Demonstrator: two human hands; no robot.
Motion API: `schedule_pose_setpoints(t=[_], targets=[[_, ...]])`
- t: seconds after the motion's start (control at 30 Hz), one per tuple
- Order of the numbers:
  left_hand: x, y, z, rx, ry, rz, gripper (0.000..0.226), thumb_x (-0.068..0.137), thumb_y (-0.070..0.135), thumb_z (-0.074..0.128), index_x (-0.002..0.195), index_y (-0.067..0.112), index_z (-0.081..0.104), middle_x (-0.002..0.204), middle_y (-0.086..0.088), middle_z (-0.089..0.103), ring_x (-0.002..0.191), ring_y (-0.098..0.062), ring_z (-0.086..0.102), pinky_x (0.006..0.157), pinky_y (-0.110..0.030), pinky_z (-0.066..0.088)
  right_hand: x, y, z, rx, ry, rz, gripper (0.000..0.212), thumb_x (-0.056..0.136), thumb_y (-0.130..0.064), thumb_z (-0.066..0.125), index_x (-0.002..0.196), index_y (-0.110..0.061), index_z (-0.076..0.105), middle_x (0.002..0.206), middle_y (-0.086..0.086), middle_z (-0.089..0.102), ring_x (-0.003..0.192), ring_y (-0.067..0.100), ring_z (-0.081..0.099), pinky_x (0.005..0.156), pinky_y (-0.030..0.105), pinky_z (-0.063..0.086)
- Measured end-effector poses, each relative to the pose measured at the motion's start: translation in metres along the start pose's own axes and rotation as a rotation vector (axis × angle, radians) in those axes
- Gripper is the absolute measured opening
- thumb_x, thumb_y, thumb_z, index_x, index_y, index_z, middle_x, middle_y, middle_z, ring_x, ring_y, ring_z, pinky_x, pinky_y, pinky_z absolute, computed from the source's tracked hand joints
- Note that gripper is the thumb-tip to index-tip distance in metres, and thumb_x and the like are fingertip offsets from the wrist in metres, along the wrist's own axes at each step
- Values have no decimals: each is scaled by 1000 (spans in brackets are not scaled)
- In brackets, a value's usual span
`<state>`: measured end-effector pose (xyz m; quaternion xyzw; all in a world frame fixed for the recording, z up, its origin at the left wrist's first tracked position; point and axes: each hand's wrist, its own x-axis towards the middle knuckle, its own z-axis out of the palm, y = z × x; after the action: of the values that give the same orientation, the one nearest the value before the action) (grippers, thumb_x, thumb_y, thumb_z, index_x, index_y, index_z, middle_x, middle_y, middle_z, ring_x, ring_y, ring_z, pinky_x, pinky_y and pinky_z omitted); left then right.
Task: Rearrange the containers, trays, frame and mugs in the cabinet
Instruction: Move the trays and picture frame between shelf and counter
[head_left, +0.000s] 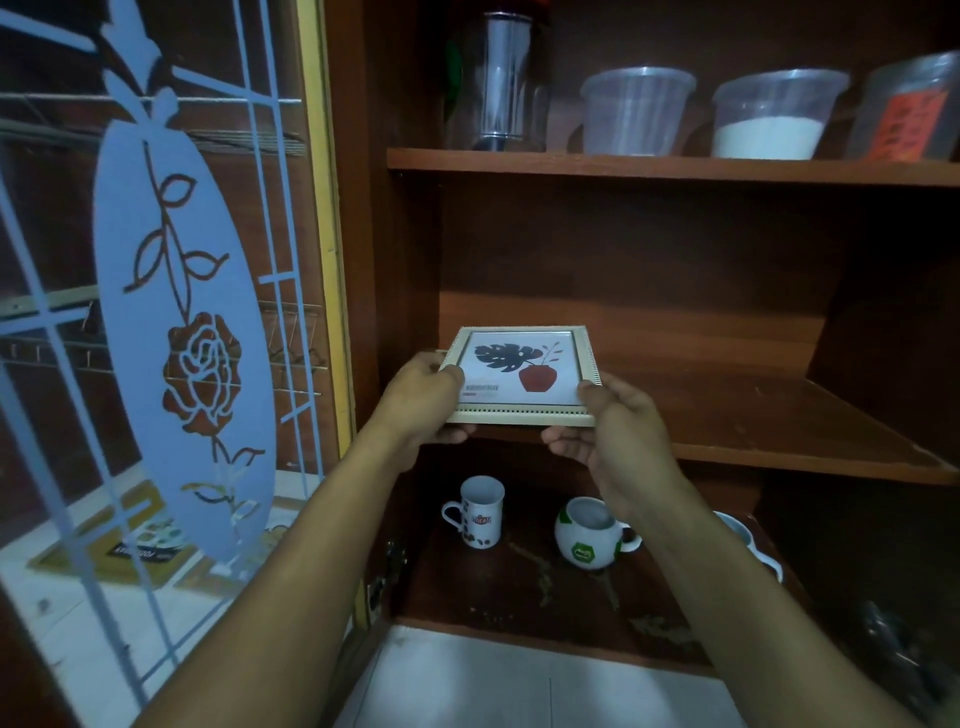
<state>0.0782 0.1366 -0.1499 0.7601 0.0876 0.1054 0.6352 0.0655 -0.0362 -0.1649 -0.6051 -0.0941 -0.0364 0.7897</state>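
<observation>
Currently the left hand (423, 400) and right hand (605, 431) each have a closed grip on 1 side of the picture frame (524, 376), holding it nearly flat at the middle shelf's (753, 415) front edge, seemingly to lay it down steadily.

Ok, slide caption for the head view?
Left hand and right hand hold a cream-bordered picture frame at the brown wooden middle shelf, tall white mug below.
</observation>
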Motion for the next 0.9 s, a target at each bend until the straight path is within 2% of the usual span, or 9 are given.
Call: schedule_pose_setpoints(t=[0.17,0.3,0.53,0.7,0.9], targets=[[-11,-2,3,-89,-36,-2,34,102,18,37,134,21,45,79,-3,69,44,-9,59,38,-20,42,-7,0,-7,6,25,7,19,104,-14,42,108,-15,61,69,7,72,50,17,63,47,25,51],[-22,-3,4,-103,-53,45,32,102,16,36,131,21,48,76,-1,70,47,-9,59,39,-20,41,-15,-2,-12,3,10,1,20,104,-14,41,110,-15,61,71,9,71,50,16,62,46,24,50],[-44,0,13,-130,-48,58,23,101,13,35,112,26,50,70,1,69,46,-9,60,41,-20,43,-32,-6,-26,19,4,10,17,103,-13,43,110,-14,59,72,8,72,51,17,63,47,25,51],[-61,-2,20,-132,-36,59,24,101,13,35,118,24,49,78,-3,69,47,-10,60,41,-20,43,-46,-10,-36,-5,0,37,16,103,-15,44,113,-15,57,73,6,74,55,18,65,51,26,54],[-90,-5,27,-144,-29,68,30,102,15,37,129,20,48,77,-1,70,53,-10,62,46,-23,46,-69,-19,-53,-57,-31,89,23,104,-17,44,125,-15,53,82,12,75,63,25,69,53,27,54]])
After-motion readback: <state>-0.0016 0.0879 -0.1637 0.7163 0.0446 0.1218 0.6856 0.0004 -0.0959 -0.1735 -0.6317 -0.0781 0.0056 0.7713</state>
